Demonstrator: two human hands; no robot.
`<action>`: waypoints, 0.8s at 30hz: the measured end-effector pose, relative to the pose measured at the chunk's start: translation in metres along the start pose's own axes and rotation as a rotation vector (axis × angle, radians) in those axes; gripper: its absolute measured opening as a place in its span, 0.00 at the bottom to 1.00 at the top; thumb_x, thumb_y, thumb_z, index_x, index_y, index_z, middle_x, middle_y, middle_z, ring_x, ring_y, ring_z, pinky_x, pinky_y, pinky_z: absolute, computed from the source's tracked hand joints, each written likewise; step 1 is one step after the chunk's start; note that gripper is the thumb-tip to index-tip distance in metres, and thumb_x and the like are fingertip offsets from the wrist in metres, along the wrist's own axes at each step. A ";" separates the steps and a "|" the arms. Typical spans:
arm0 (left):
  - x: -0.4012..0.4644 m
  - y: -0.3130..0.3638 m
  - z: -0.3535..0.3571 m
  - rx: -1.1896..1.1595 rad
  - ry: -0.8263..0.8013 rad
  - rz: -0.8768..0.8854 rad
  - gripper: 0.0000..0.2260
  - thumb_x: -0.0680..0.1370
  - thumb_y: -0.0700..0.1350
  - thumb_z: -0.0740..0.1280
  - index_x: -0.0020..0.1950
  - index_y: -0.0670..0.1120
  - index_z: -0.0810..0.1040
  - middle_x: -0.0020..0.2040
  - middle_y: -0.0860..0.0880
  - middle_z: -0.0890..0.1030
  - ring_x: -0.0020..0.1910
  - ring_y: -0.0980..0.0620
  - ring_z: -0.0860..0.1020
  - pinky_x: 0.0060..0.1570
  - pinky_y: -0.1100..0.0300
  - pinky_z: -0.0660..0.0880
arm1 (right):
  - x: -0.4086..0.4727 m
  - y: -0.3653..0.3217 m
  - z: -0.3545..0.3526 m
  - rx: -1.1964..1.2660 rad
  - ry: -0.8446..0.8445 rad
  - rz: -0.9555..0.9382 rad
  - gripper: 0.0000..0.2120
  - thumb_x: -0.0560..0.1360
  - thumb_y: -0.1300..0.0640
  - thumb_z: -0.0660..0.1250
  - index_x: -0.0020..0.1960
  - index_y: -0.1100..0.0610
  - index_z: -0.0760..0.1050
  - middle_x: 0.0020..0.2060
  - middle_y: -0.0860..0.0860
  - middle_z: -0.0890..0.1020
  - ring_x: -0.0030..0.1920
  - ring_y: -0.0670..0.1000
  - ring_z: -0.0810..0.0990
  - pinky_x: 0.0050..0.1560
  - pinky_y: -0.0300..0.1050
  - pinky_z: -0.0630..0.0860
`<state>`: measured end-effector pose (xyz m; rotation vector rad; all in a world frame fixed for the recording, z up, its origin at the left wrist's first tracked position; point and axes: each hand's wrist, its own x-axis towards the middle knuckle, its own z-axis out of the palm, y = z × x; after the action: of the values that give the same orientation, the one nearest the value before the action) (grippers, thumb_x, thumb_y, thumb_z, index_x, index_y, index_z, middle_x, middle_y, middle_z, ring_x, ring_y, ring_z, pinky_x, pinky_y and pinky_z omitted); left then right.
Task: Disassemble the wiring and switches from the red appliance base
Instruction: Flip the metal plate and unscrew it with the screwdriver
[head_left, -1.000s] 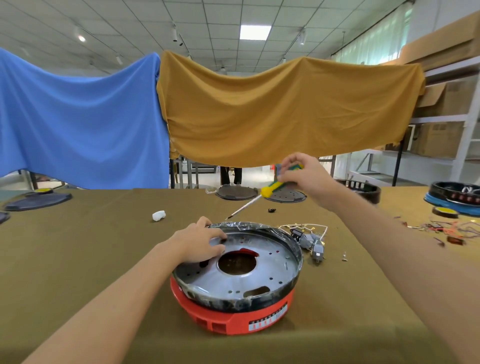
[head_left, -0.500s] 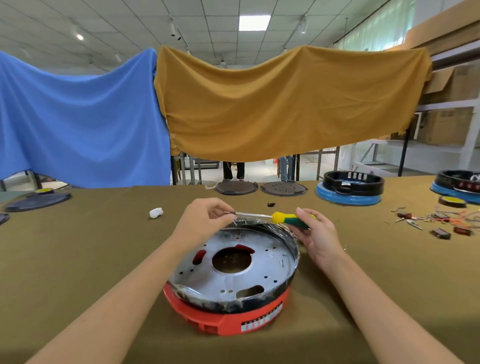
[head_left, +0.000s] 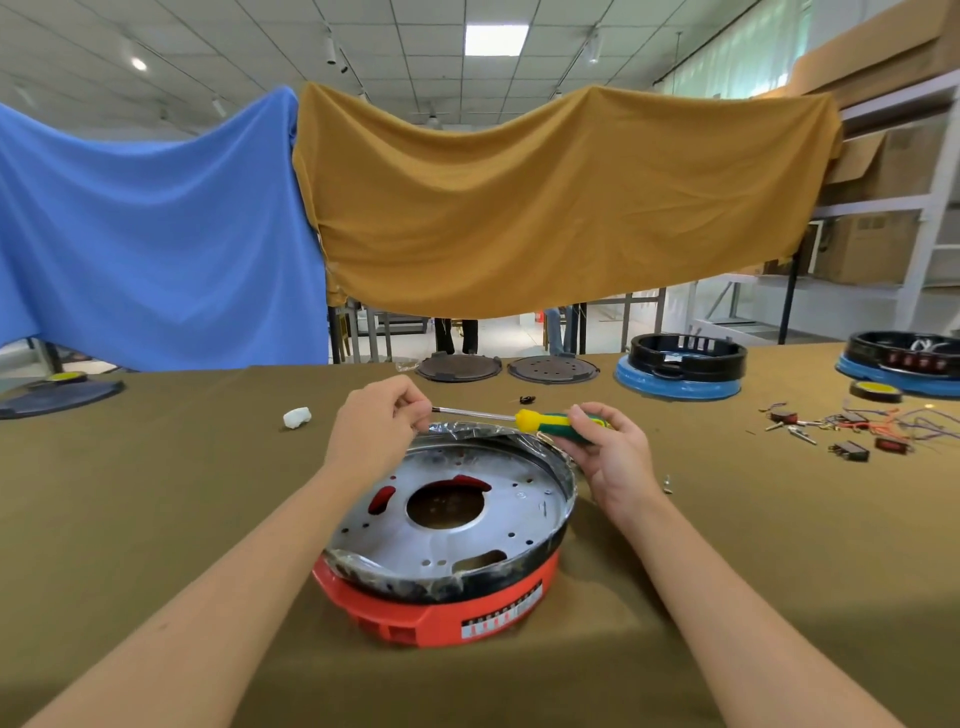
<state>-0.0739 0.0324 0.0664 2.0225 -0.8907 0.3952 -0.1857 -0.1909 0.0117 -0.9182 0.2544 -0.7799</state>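
At the near edge of the table: the red appliance base (head_left: 431, 613) sits in the middle, right in front of you, with a round silver metal plate (head_left: 447, 519) on top and a black rim around it.
Your left hand (head_left: 376, 428): it is up over the far side of the base. Your fingers (head_left: 410, 410) are curled and pinch the thin metal end of the screwdriver (head_left: 519, 415).
Your right hand (head_left: 610, 449): it is just past the right side of the base. Your fingers are curled around the green and yellow handle of the screwdriver.
Screwdriver: it lies flat in the air between your two hands, above the far rim of the base.
Loose wires and switches (head_left: 852, 426): they lie toward the right edge of the table, well apart from the red base.
Small screw (head_left: 667, 483): it lies on the table just beside your right hand.
White lump (head_left: 297, 417): it lies on the table to the left of your left hand.
Far edge of the table: two dark round plates (head_left: 506, 368) lie flat, and a black and blue base (head_left: 680, 366) sits to their right.
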 end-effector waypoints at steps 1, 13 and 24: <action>0.000 0.001 0.001 0.002 0.004 -0.005 0.11 0.79 0.38 0.66 0.38 0.49 0.77 0.35 0.53 0.82 0.39 0.50 0.82 0.46 0.52 0.79 | 0.000 0.001 0.001 -0.001 0.000 -0.004 0.11 0.73 0.66 0.73 0.54 0.62 0.75 0.49 0.61 0.84 0.49 0.59 0.86 0.48 0.48 0.84; 0.008 -0.020 -0.044 -0.405 -0.094 -0.316 0.04 0.78 0.44 0.69 0.50 0.47 0.84 0.44 0.51 0.82 0.41 0.53 0.78 0.39 0.63 0.78 | 0.002 -0.001 -0.002 -0.058 0.172 -0.042 0.17 0.73 0.51 0.76 0.52 0.63 0.77 0.44 0.57 0.84 0.38 0.52 0.85 0.35 0.39 0.81; 0.001 0.006 -0.021 -0.847 -0.343 -0.543 0.06 0.78 0.42 0.69 0.50 0.40 0.83 0.42 0.48 0.84 0.34 0.57 0.79 0.35 0.66 0.78 | -0.015 -0.015 -0.002 0.154 0.028 0.116 0.19 0.73 0.51 0.73 0.55 0.64 0.74 0.47 0.55 0.76 0.39 0.48 0.79 0.37 0.37 0.81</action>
<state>-0.0766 0.0474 0.0825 1.4425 -0.5221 -0.5662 -0.2043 -0.1871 0.0208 -0.7409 0.2658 -0.6954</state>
